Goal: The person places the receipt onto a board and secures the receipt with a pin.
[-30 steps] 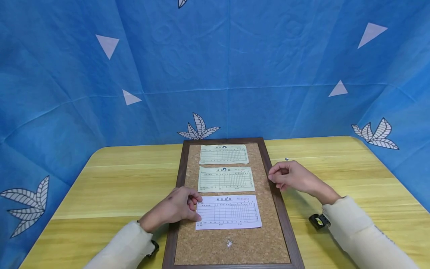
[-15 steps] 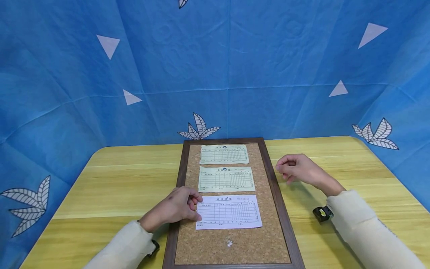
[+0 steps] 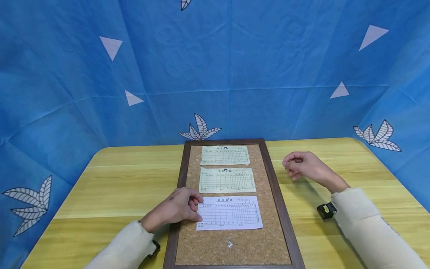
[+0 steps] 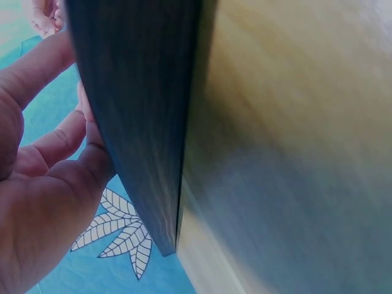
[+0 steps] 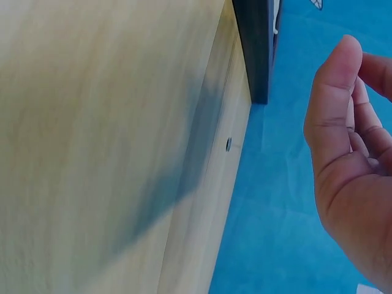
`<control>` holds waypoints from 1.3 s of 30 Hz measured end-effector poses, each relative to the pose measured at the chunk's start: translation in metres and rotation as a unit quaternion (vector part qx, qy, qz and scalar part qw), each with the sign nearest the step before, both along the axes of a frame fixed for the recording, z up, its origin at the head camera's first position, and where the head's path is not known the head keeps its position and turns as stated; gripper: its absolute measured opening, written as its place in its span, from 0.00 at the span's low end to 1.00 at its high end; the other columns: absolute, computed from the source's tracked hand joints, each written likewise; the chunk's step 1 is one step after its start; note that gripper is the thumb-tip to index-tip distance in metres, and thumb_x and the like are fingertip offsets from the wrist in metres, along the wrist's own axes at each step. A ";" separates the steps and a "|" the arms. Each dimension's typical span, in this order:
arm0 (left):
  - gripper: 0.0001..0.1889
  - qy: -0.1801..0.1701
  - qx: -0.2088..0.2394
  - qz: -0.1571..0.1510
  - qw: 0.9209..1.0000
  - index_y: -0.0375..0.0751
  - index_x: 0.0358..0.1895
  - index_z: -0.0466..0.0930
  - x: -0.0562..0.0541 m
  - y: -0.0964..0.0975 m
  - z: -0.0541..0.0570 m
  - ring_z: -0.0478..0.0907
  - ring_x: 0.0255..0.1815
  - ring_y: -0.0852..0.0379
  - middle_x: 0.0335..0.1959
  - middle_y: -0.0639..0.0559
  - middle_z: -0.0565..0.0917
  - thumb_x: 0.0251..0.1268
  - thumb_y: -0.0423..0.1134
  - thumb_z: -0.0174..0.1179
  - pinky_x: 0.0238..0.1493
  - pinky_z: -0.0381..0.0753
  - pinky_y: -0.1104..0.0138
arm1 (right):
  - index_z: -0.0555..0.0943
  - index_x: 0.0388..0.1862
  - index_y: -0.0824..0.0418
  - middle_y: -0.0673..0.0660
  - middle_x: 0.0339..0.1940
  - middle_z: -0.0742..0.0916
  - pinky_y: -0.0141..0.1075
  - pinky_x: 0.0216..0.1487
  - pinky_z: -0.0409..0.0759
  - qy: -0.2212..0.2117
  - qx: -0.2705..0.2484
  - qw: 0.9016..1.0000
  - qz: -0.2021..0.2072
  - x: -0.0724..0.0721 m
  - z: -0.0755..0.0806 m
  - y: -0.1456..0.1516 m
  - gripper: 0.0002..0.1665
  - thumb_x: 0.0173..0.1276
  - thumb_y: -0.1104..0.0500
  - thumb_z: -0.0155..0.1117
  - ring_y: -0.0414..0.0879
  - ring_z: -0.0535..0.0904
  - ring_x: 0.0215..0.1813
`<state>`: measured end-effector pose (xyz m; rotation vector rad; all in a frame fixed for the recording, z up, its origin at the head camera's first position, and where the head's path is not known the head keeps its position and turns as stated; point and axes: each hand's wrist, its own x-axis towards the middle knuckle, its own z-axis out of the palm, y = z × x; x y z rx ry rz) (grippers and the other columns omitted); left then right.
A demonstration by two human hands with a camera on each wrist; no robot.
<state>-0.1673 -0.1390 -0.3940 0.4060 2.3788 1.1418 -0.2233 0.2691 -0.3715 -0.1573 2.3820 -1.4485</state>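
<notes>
A brown-framed cork board [image 3: 272, 224] lies on the table. My left hand [image 3: 179, 205] reaches over its left frame, with thumb and fingertips on the left edge of a white receipt slip [image 3: 231, 215]. Above that slip, two pale green receipt slips [image 3: 218, 182] lie in a column, each with a round pin [image 3: 226, 170] near its top. My right hand [image 3: 307, 166] hovers right of the board, fingers loosely curled, thumb tip close to the index finger, nothing seen between them. In the right wrist view a small round thumbtack [image 5: 228, 144] sits on the table; in the head view the hand hides it.
The wooden table [image 3: 127, 179] reaches out on both sides of the board. A blue cloth [image 3: 252, 74] with white triangles and leaf prints hangs behind. A small whitish mark [image 3: 230, 244] shows on the cork below the white slip.
My right hand has moved from beside the board's right frame rightward and slightly farther back, now covering the thumbtack in the head view. The left hand has stayed on the white slip.
</notes>
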 end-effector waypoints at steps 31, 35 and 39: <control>0.19 -0.010 0.021 0.001 1.000 0.34 0.40 0.80 0.000 -0.002 -0.002 0.71 0.30 0.57 0.29 0.49 0.75 0.44 0.23 0.78 0.34 0.74 0.67 | 0.68 0.61 0.77 0.59 0.41 0.82 0.39 0.41 0.84 -0.015 -0.020 0.997 -0.076 -0.024 -0.010 0.023 0.23 0.79 0.59 0.53 0.42 0.80 0.36; 0.19 -0.007 0.015 -0.001 1.000 0.34 0.41 0.80 -0.001 -0.001 -0.002 0.72 0.31 0.56 0.30 0.49 0.75 0.45 0.24 0.78 0.35 0.74 0.66 | 0.68 0.62 0.77 0.60 0.39 0.82 0.40 0.42 0.84 -0.018 -0.011 0.997 -0.080 -0.027 -0.012 0.022 0.23 0.80 0.58 0.52 0.42 0.80 0.36; 0.19 -0.006 0.010 -0.001 1.000 0.35 0.41 0.80 -0.001 -0.001 -0.002 0.72 0.31 0.56 0.31 0.49 0.75 0.45 0.25 0.78 0.35 0.74 0.66 | 0.68 0.63 0.78 0.60 0.39 0.82 0.39 0.42 0.84 -0.025 -0.012 0.996 -0.086 -0.031 -0.015 0.021 0.24 0.80 0.59 0.51 0.41 0.80 0.36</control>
